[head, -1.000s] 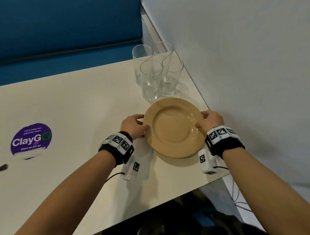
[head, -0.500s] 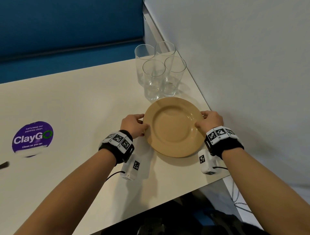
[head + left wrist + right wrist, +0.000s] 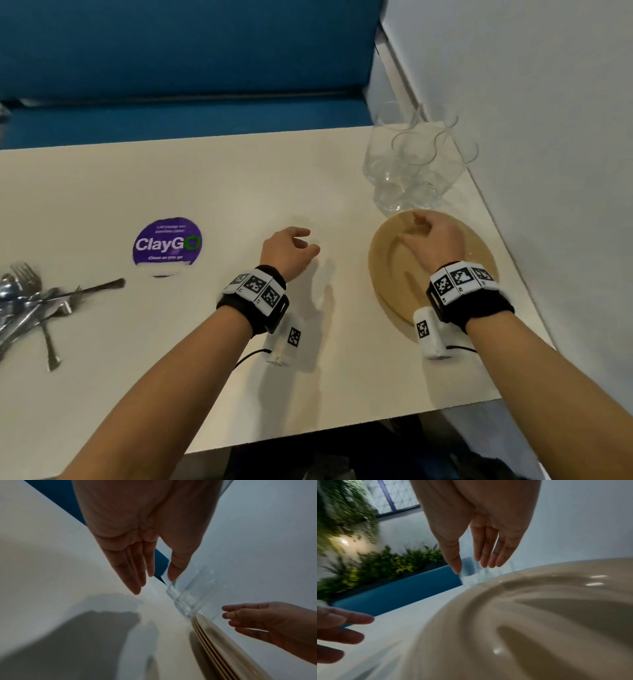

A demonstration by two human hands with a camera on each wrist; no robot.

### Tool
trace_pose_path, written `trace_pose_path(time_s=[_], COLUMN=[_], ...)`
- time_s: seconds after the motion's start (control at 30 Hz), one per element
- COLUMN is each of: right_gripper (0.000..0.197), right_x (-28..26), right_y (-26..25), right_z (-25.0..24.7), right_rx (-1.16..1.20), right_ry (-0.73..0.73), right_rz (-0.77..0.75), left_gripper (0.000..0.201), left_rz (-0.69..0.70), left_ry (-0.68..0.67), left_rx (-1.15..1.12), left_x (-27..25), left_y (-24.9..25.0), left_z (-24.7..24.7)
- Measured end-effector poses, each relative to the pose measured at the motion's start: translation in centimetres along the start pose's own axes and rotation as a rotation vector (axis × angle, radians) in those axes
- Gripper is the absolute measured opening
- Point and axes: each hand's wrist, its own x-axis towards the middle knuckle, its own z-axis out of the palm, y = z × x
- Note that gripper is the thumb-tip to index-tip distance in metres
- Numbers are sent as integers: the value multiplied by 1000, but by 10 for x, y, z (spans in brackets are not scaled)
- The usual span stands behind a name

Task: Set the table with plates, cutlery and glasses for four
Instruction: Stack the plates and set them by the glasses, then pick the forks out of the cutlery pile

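Observation:
A stack of tan plates (image 3: 479, 263) lies at the table's right end; its layered rim (image 3: 223, 646) shows in the left wrist view. My right hand (image 3: 416, 224) hovers over the top plate (image 3: 539, 615) with fingers straight and relaxed, holding nothing. My left hand (image 3: 308, 241) hangs above bare tabletop just left of the stack, fingers loose and empty (image 3: 154, 585). Several clear glasses (image 3: 411, 171) stand clustered behind the plates near the wall. A pile of forks and other cutlery (image 3: 30, 298) lies at the far left.
A purple ClayGo sticker (image 3: 167, 241) is on the cream table (image 3: 239, 178). A white wall (image 3: 548, 137) runs along the table's right edge. A blue bench (image 3: 188, 113) sits behind the table. The near table edge is close to my body.
Both hands have let go of the plate rim. The left hand moved left off the plate, the right hand moved over it. The head view swung left, bringing the cutlery in.

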Motion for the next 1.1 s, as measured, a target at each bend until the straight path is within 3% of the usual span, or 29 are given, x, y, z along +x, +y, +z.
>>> trace_pose_path(time_s=[0.3, 0.53, 0.8, 1.1], right_gripper=[38, 31, 38, 14], right_x=[-76, -159, -180, -178], right_y=[-174, -281, -302, -292], right_z=[171, 306, 358, 352], right_rx=[83, -80, -609, -737], right_ry=[-373, -569, -705, -675], right_rz=[-329, -451, -539, -501], left_gripper=[35, 23, 15, 14], left_rz=[-119, -209, -175, -115], left_ry=[319, 343, 169, 121], left_rx=[-7, 71, 80, 38], left_x=[-31, -49, -51, -50], left_y=[-139, -245, -270, -268], left_z=[-202, -341, -360, -357])
